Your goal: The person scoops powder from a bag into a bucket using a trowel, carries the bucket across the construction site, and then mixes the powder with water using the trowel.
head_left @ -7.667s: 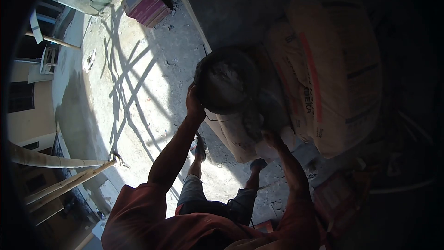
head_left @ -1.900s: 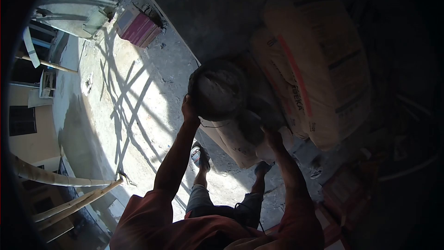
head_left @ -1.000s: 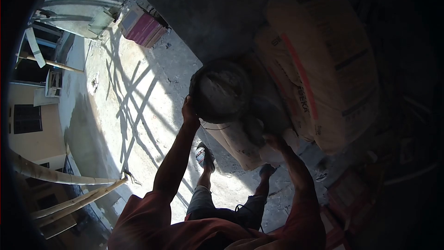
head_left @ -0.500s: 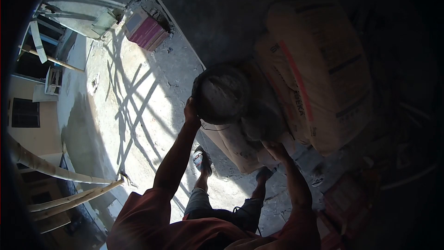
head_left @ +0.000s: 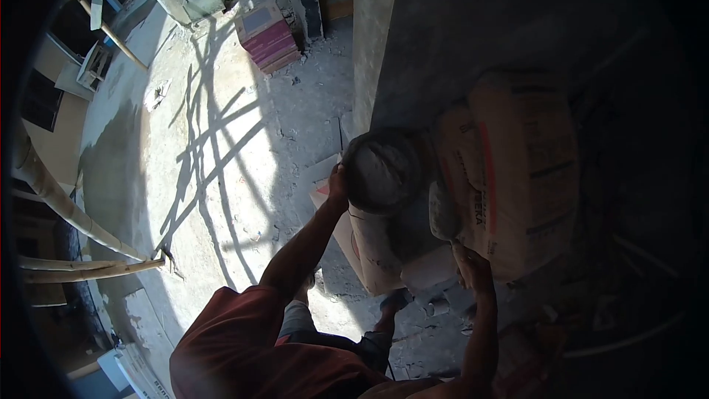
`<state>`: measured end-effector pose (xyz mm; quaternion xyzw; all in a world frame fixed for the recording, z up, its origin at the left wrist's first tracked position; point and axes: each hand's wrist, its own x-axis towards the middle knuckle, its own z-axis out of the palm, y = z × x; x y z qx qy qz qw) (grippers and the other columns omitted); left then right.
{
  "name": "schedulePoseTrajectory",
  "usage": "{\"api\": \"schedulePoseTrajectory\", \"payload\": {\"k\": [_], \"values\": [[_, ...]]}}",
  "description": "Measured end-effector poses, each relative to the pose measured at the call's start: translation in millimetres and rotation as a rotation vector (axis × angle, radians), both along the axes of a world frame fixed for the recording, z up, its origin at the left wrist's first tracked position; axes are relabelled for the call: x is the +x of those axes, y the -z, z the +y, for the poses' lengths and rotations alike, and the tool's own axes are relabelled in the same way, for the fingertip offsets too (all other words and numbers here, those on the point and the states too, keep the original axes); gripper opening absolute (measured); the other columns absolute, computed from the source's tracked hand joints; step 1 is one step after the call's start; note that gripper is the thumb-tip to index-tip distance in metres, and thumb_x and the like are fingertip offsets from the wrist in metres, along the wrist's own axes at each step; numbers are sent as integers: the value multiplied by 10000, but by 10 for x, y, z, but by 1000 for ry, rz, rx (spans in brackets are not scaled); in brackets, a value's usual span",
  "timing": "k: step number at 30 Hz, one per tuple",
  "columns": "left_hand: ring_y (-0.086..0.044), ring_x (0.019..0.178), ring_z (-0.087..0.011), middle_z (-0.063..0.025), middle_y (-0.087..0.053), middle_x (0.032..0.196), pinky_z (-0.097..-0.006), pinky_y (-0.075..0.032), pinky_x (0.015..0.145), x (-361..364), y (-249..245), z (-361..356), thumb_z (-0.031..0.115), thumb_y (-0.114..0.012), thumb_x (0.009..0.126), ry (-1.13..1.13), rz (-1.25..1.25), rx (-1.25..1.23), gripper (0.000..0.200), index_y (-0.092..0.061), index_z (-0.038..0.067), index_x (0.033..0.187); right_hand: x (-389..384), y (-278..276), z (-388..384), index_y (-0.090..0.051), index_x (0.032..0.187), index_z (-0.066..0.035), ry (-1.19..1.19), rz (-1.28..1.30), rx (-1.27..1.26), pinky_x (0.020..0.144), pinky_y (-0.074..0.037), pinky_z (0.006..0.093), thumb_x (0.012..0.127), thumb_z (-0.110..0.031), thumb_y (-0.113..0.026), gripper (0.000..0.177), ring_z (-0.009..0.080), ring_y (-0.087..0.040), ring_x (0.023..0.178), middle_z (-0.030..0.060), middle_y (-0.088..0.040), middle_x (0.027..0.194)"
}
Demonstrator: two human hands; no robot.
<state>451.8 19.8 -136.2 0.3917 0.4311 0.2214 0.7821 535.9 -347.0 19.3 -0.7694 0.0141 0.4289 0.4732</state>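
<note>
My left hand (head_left: 338,185) grips the left rim of a round dark bucket (head_left: 354,196), which holds a grey powdery or pasty material (head_left: 384,171). The bucket stands beside an opened paper sack (head_left: 373,247) at the foot of a wall. My right hand (head_left: 471,264) is closed round the handle of a trowel (head_left: 443,214), whose grey blade points up and away, just right of the bucket. Large brown sacks with a red stripe (head_left: 528,170) are stacked to the right of the trowel.
A concrete wall edge (head_left: 373,44) rises behind the bucket. Purple boxes (head_left: 272,43) sit on the sunlit floor at the upper left. Bamboo poles (head_left: 81,222) slant in at the left. Rubble (head_left: 436,307) lies near my feet, and reddish objects lie at the lower right.
The view has shifted, showing more of the wall edge. My right hand has lifted the trowel away from the open sack, and its blade now shows clearly. My left hand remains on the bucket rim.
</note>
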Motion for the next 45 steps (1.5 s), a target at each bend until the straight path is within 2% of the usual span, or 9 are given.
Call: {"api": "schedulePoseTrajectory", "payload": {"k": [6, 9, 11, 22, 28, 36, 37, 38, 45], "values": [[-519, 1014, -223, -113, -536, 1112, -336, -401, 895, -3, 57, -6, 273, -338, 932, -10, 31, 55, 397, -448, 27, 1223, 203, -164, 1052, -563, 1109, -15, -218, -61, -113, 387, -389, 238, 802, -272, -561, 400, 83, -484, 470, 15, -520, 617], [-510, 1039, -230, -122, -529, 1136, -340, -391, 912, -7, -75, -15, 262, -332, 930, 2, 56, 28, 401, -441, 23, 1233, 188, 342, 1448, -520, 1115, -12, -416, -242, -115, 423, -441, 282, 807, -262, -567, 399, 143, -540, 482, 61, -556, 661], [-507, 1046, -232, -125, -526, 1144, -341, -387, 916, -16, -164, -15, 258, -329, 929, 15, 81, 4, 403, -438, 21, 1236, -51, 510, 1682, -507, 1056, -35, -744, -1296, -472, 527, -493, 366, 840, -234, -519, 294, 271, -603, 568, 140, -574, 707], [-517, 982, -205, -90, -541, 1084, -329, -406, 866, 7, 15, -7, 250, -339, 925, -10, 124, 89, 386, -453, 38, 1226, -50, 358, 617, -417, 1236, -63, -518, -1224, -296, 758, -484, 429, 778, -106, -559, 481, 339, -579, 914, 201, -576, 927], [-535, 869, -168, -54, -551, 956, -299, -437, 768, 39, -5, 18, 263, -365, 922, -1, 95, 16, 341, -493, 56, 1162, -43, 1163, -190, -505, 1146, -23, -216, -860, -197, 825, -450, 445, 761, -151, -546, 407, 344, -561, 983, 226, -569, 1054], [-548, 903, -212, -92, -544, 1032, -342, -455, 790, 59, -214, -54, 292, -330, 931, 33, 140, 14, 357, -474, 71, 1172, 76, 2667, 541, -539, 1130, -114, -468, -744, -382, 804, -458, 439, 794, -139, -519, 338, 358, -571, 937, 182, -601, 1006], [-498, 1008, -228, -78, -510, 1108, -425, -414, 841, 37, -123, -17, 341, -334, 925, 74, 130, 14, 352, -471, 130, 1170, 34, 2759, 648, -536, 1127, -112, -491, -695, -472, 807, -453, 449, 802, -121, -497, 327, 366, -569, 932, 182, -601, 998], [-447, 1114, -244, -64, -477, 1185, -508, -373, 892, -3, -35, 16, 391, -338, 919, 119, 123, 10, 346, -468, 188, 1168, -69, 2813, 665, -536, 1127, -112, -483, -683, -470, 807, -453, 449, 802, -121, -497, 327, 366, -569, 932, 182, -601, 998], [-434, 1137, -254, -66, -473, 1195, -503, -365, 913, 17, -21, 18, 413, -356, 913, 113, 127, 31, 374, -462, 167, 1175, -312, 2568, 147, -493, 1166, -115, -655, -658, -433, 803, -452, 453, 836, -126, -463, 332, 368, -564, 955, 209, -583, 1030]]}}
